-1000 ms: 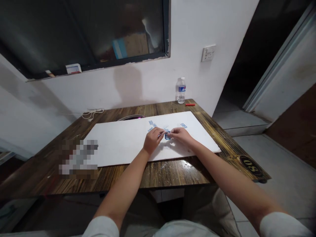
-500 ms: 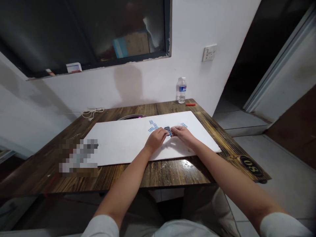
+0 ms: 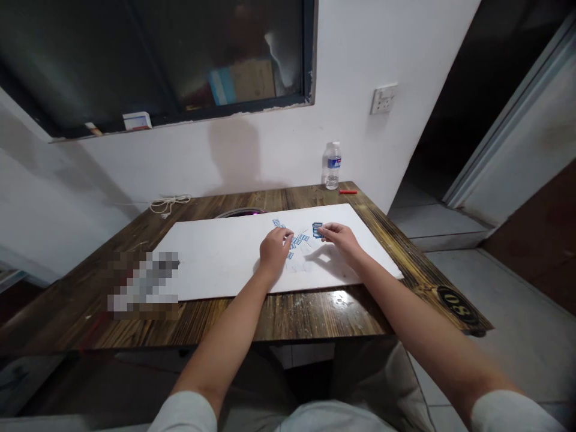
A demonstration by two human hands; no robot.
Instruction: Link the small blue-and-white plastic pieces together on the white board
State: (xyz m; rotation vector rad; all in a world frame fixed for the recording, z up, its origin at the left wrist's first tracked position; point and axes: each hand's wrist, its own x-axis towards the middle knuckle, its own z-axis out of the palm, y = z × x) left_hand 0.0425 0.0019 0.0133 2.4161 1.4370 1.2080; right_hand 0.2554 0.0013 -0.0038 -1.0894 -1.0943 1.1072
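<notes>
Your right hand (image 3: 342, 240) is pinching a small stack of blue-printed pieces (image 3: 317, 230) between its fingertips, nearly closed on them and lifted just above the middle of the white board (image 3: 216, 267). Your left hand (image 3: 275, 251) is curling its fingers down into a loose, near-closed shape on the board, and you cannot tell from this view whether it has hold of anything underneath. Between your hands, scattered blue-printed pieces (image 3: 299, 239) are lying flat on the board, spread in a loose band, while a few more (image 3: 276, 222) are sitting just beyond your left fingers, toward the far edge. The pieces are too small to read.

The board is lying across the wooden table (image 3: 270, 318), with its right end near the table's right edge. A water bottle (image 3: 332, 168) is standing upright at the far edge of the table, with a red stick (image 3: 348, 192) lying just beside it. A coiled white cord (image 3: 167, 205) is resting near the far left corner, a dark round rim (image 3: 238, 213) is peeking out behind the board, and a pixelated patch (image 3: 144, 285) is hiding whatever is lying at the board's left end
</notes>
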